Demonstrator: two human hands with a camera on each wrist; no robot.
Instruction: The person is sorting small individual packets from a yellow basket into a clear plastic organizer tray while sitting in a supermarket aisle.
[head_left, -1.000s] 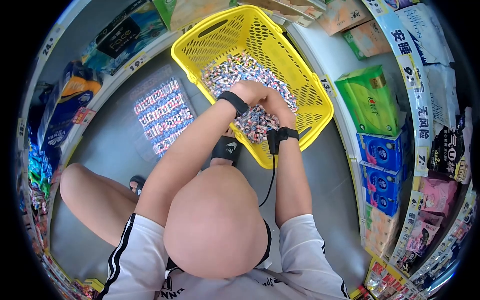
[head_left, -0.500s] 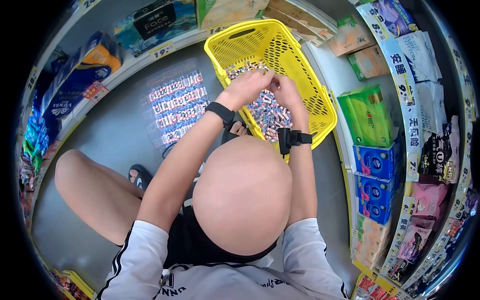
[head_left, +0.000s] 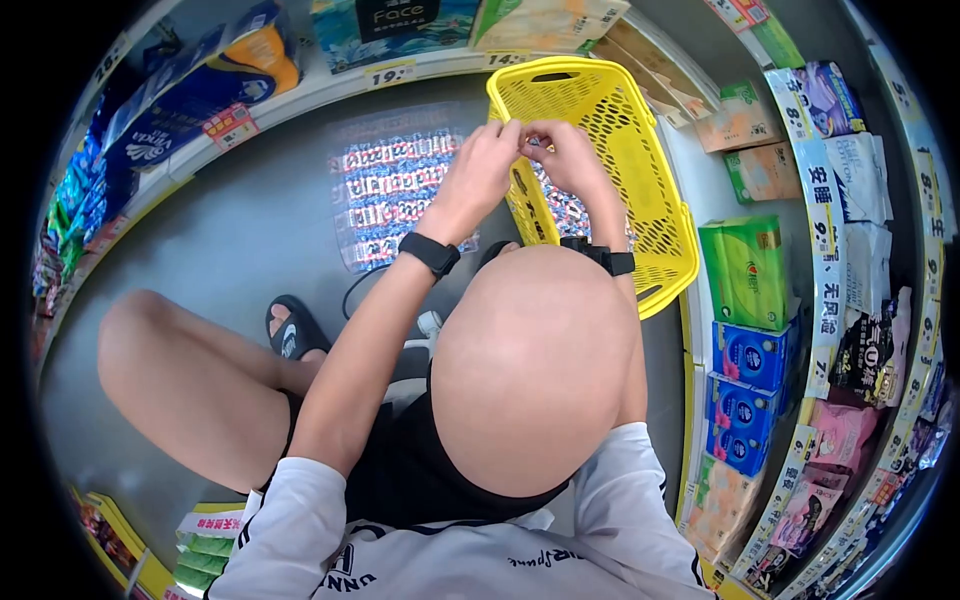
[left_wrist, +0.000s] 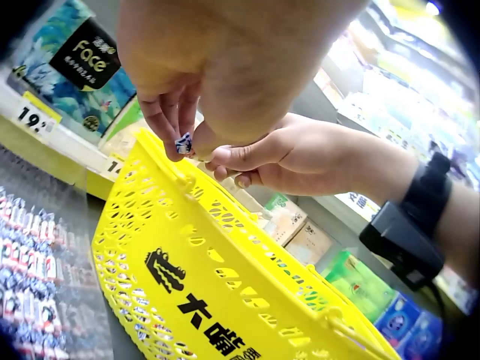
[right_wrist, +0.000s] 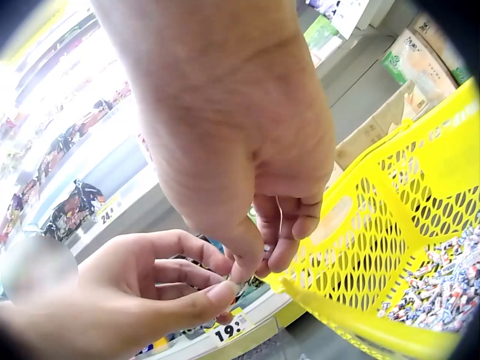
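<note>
My left hand [head_left: 478, 168] and right hand [head_left: 568, 160] meet fingertip to fingertip over the near left rim of the yellow shopping basket [head_left: 662, 190]. A small wrapped candy [left_wrist: 184, 144], white and blue, is pinched between the left fingers in the left wrist view. Right thumb and fingers curl together around a bit of wrapper [right_wrist: 266, 250], mostly hidden by the fingers. Many loose wrapped candies [right_wrist: 442, 289] lie in the basket. On the floor left of it, rows of the same candies [head_left: 395, 185] lie in a clear flat package.
Shelves line the back and right, holding a green tissue pack [head_left: 745, 270], blue packs [head_left: 748, 355] and a blue "Face" pack [head_left: 395, 25]. A raised bare knee [head_left: 540, 370] stands close before the basket. A sandalled foot [head_left: 292, 330] is on the floor at left.
Both hands have risen from down among the candies in the basket to its left rim, fingertips together. The head view has shifted, so basket and candy rows appear further right.
</note>
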